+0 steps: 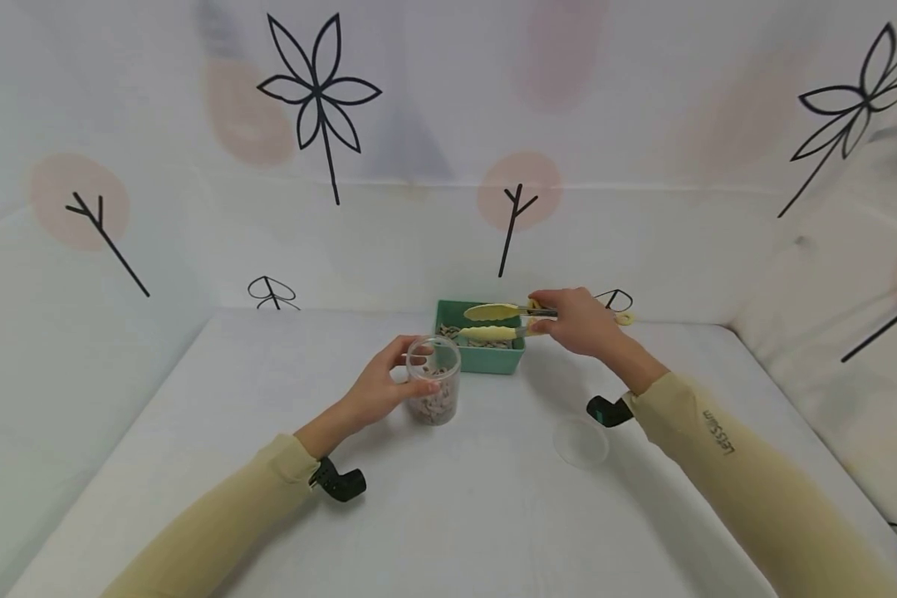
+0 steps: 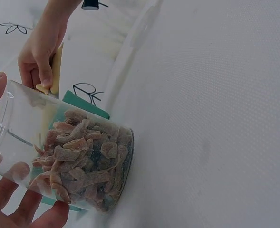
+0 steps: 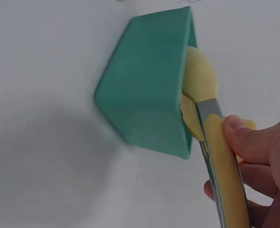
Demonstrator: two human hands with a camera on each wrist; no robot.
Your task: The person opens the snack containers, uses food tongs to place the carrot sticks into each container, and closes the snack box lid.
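My left hand [image 1: 377,386] holds a clear plastic jar [image 2: 30,111] around its side, thumb and fingers on opposite walls. Pale brownish dried strips [image 2: 82,161] fill the jar's lower part; its top is uncovered. In my right hand [image 1: 579,322] are yellow-tipped tongs [image 3: 220,161] with metal arms, gripped by the handles. Their two yellow heads stand apart over the green rectangular box [image 1: 486,360], the lower one reaching inside. More of the strips [image 1: 448,331] lie in the box, just behind the jar. The right wrist view hides the box's contents behind its wall.
A clear round lid [image 1: 580,442] lies on the white table [image 1: 448,515], below the right wrist. Behind the box rises a white patterned cloth wall [image 1: 389,241]. A dark wrist camera [image 1: 338,482] hangs beneath the left sleeve, another [image 1: 607,411] beneath the right.
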